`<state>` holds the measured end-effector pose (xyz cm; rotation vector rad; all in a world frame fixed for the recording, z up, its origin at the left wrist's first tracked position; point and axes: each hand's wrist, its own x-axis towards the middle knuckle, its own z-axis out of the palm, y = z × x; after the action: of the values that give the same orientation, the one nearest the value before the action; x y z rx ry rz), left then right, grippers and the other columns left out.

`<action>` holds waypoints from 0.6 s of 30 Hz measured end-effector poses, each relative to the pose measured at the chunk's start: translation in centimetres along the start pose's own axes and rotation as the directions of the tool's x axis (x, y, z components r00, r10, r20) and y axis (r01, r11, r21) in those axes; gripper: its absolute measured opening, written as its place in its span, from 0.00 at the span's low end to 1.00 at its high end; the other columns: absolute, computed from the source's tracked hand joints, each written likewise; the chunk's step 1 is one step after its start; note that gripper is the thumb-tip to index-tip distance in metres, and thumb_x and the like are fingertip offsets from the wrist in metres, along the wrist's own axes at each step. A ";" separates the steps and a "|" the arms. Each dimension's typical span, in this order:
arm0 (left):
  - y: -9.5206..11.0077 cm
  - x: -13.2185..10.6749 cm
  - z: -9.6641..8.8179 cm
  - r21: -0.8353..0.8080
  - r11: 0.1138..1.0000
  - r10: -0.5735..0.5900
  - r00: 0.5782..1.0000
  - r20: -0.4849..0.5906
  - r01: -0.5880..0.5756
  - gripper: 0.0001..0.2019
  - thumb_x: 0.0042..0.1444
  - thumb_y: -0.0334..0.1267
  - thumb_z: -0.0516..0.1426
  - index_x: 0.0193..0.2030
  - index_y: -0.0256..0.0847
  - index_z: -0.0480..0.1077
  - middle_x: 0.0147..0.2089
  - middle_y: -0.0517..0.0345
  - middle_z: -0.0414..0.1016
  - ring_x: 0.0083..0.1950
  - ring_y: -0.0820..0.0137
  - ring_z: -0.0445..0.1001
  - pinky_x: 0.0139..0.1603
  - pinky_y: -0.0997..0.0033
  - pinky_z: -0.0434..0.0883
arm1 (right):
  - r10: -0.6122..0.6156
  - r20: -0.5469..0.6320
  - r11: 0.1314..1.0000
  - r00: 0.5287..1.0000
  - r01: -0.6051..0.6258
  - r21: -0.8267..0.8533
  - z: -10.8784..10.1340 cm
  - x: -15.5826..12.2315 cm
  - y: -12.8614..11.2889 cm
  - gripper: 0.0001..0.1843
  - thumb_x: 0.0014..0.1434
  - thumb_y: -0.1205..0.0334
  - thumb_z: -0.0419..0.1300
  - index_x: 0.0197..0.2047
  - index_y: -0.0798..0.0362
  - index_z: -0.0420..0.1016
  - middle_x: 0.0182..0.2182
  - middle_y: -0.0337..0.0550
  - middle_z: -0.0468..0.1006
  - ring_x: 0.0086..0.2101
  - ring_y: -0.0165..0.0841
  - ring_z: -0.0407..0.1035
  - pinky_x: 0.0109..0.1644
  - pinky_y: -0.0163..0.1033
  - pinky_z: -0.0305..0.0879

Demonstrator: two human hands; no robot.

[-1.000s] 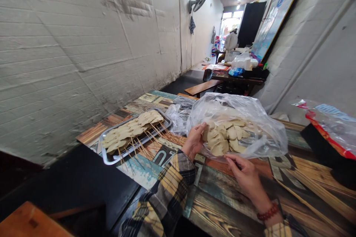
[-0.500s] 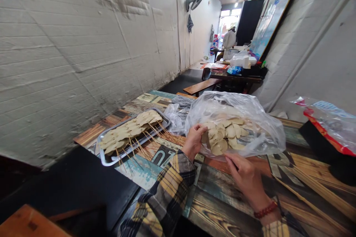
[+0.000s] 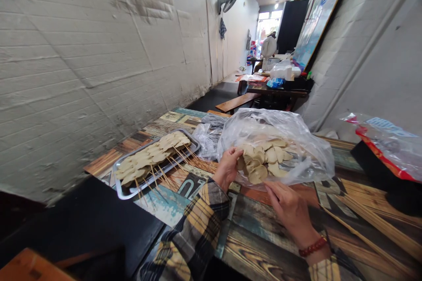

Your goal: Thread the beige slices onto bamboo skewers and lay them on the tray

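Painted wooden table is running along a white brick wall. Mid-table, loose tan slices are sitting in a heap inside a clear plastic bag. Left hand is reaching into the bag mouth, fingers closing on a slice at the heap's near edge. Right hand is resting just in front of the bag with fingers drawn together; can't tell what, if anything, they're pinching. Left of the bag, a steel tray is carrying rows of skewered slices. That batch looks done, and the tray is looking mostly full. Heap in the bag is looking far from used up. Bare bamboo skewers are lying at the right, plenty unused.
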<state>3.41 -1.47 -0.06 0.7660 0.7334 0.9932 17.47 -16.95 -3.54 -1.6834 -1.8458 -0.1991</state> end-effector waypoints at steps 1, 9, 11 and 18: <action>0.1 -0.1 0.0 -0.007 1.000 0.006 1.000 0.005 -0.006 0.16 0.33 0.40 0.69 0.26 0.36 0.69 0.23 0.63 0.69 0.24 0.77 0.66 0.27 0.77 0.61 | 0.010 -0.002 1.000 1.000 -0.010 0.020 0.0 0.0 0.0 0.16 0.67 0.62 0.48 0.46 0.50 0.78 0.40 0.47 0.82 0.37 0.37 0.77 0.45 0.42 0.71; 0.9 -0.9 0.3 -0.129 0.985 -0.093 0.986 0.136 0.110 0.14 0.43 0.41 0.68 0.33 0.34 0.73 0.29 0.56 0.75 0.30 0.74 0.72 0.34 0.75 0.70 | 0.309 0.040 0.869 0.950 -0.299 0.395 1.0 0.2 0.4 0.19 0.63 0.50 0.52 0.40 0.51 0.80 0.38 0.48 0.83 0.38 0.40 0.77 0.43 0.43 0.72; 1.0 -0.9 0.4 -0.162 0.978 -0.110 0.984 0.142 0.132 0.13 0.48 0.43 0.65 0.34 0.35 0.74 0.29 0.55 0.76 0.31 0.74 0.73 0.35 0.75 0.71 | 0.351 0.064 0.827 0.934 -0.342 0.446 1.0 0.3 0.5 0.20 0.61 0.48 0.53 0.39 0.51 0.81 0.37 0.48 0.83 0.37 0.40 0.77 0.43 0.43 0.72; 0.4 -0.7 0.4 -0.096 0.995 -0.027 0.992 0.127 0.040 0.17 0.42 0.45 0.68 0.33 0.35 0.74 0.30 0.56 0.74 0.30 0.74 0.71 0.32 0.75 0.68 | 0.365 0.099 0.797 0.926 -0.366 0.480 0.9 0.3 0.5 0.19 0.60 0.48 0.54 0.39 0.51 0.81 0.37 0.48 0.83 0.37 0.41 0.76 0.43 0.43 0.71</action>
<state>3.29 -2.03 0.61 0.7213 0.5827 0.9348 17.63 -16.16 -4.28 -1.6175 -1.3697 0.4082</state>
